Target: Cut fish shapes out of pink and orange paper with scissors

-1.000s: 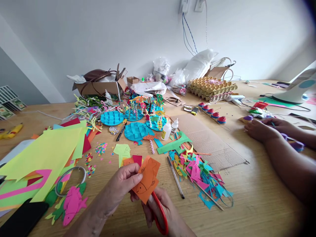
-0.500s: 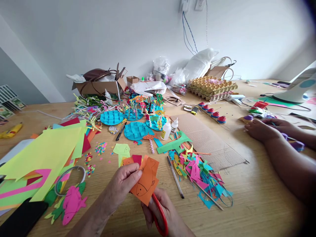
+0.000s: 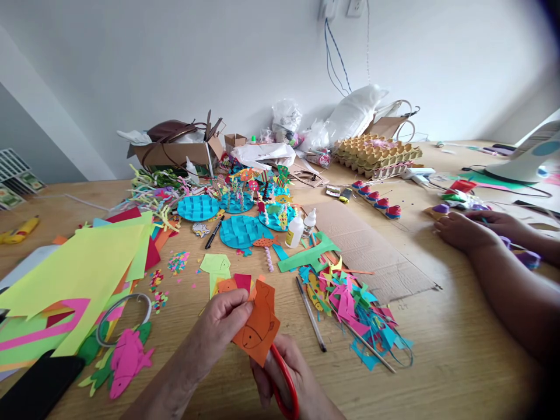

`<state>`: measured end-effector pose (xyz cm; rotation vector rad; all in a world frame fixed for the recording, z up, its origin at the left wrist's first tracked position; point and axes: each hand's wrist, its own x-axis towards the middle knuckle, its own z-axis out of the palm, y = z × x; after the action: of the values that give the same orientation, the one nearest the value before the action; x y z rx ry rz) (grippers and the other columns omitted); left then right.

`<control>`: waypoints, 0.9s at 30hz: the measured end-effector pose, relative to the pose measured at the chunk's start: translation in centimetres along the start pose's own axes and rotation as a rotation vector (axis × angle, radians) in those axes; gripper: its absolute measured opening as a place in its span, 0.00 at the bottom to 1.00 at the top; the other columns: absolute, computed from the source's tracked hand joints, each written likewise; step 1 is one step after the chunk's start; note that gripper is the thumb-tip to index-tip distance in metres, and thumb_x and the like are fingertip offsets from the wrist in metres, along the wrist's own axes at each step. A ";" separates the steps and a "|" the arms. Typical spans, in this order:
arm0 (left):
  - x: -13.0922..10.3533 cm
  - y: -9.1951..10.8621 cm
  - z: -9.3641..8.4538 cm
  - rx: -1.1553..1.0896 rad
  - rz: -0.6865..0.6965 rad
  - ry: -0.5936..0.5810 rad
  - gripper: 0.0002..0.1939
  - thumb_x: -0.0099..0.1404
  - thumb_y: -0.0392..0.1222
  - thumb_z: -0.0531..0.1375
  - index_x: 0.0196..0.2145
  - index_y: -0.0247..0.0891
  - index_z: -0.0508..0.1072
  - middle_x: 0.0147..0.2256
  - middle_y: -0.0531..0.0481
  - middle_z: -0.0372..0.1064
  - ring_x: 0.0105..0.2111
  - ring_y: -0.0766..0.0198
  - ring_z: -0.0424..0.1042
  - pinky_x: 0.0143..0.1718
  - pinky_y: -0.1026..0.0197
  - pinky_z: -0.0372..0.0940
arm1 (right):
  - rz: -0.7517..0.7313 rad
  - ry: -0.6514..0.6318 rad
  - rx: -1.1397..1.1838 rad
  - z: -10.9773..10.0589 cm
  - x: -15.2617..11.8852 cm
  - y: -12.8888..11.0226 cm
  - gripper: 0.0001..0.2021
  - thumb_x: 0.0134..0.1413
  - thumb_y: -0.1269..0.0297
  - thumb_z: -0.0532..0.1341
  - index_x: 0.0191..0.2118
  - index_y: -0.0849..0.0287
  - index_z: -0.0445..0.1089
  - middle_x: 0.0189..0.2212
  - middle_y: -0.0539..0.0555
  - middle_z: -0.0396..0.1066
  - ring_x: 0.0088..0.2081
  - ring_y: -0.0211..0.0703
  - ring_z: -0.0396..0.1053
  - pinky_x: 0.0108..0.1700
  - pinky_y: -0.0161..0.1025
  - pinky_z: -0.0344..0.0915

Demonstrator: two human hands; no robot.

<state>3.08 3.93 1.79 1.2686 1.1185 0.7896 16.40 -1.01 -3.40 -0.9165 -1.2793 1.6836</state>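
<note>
An orange piece of paper (image 3: 258, 326) with a fish drawn on it is pinched between the thumb and fingers of my left hand (image 3: 225, 321). My right hand (image 3: 284, 370) grips red-handled scissors (image 3: 285, 379) below it; the blades are hidden behind the paper. Just beyond lie a yellow-green paper (image 3: 216, 264) with a drawn outline and a dark red scrap (image 3: 242, 282). A pen (image 3: 311, 315) rests to the right, beside a heap of colored paper scraps (image 3: 350, 303). Cut-out pink fish (image 3: 129, 361) are stacked at the left.
Colored sheets (image 3: 83, 268), a tape roll (image 3: 105, 326) and a black phone (image 3: 41, 385) occupy the left. Blue discs (image 3: 245, 232) and glue bottles (image 3: 294, 232) stand ahead. Cardboard (image 3: 367, 251) lies right of center. Another person's hands (image 3: 466, 233) work at the far right.
The upper right part of the orange paper has become narrower along its edge, and the sheet is slightly tilted. Both hands stay nearly in place.
</note>
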 end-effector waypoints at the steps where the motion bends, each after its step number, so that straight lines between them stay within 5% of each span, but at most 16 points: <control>1: 0.0 0.0 0.0 -0.001 0.002 -0.003 0.13 0.57 0.47 0.56 0.20 0.38 0.64 0.20 0.57 0.53 0.22 0.67 0.53 0.24 0.66 0.52 | 0.001 0.002 -0.001 0.0 0.0 -0.1 0.30 0.52 0.35 0.47 0.18 0.59 0.57 0.11 0.45 0.54 0.14 0.31 0.51 0.17 0.29 0.48; 12: -0.2 0.3 0.1 0.041 0.008 -0.028 0.13 0.59 0.47 0.54 0.22 0.37 0.67 0.21 0.55 0.59 0.23 0.66 0.57 0.25 0.65 0.55 | -0.003 -0.001 0.040 0.1 0.1 -0.6 0.31 0.50 0.33 0.47 0.15 0.58 0.55 0.10 0.45 0.51 0.13 0.31 0.51 0.16 0.29 0.49; 27: 0.1 -0.2 0.0 0.119 0.014 -0.079 0.13 0.59 0.47 0.50 0.21 0.39 0.57 0.21 0.57 0.49 0.23 0.67 0.51 0.25 0.64 0.51 | -0.041 -0.001 0.125 0.1 0.0 0.6 0.27 0.52 0.37 0.50 0.21 0.58 0.57 0.11 0.43 0.53 0.12 0.29 0.47 0.15 0.27 0.47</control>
<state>3.09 4.00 1.55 1.3968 1.1073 0.6858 16.23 -1.17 -3.95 -0.8106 -1.1715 1.7114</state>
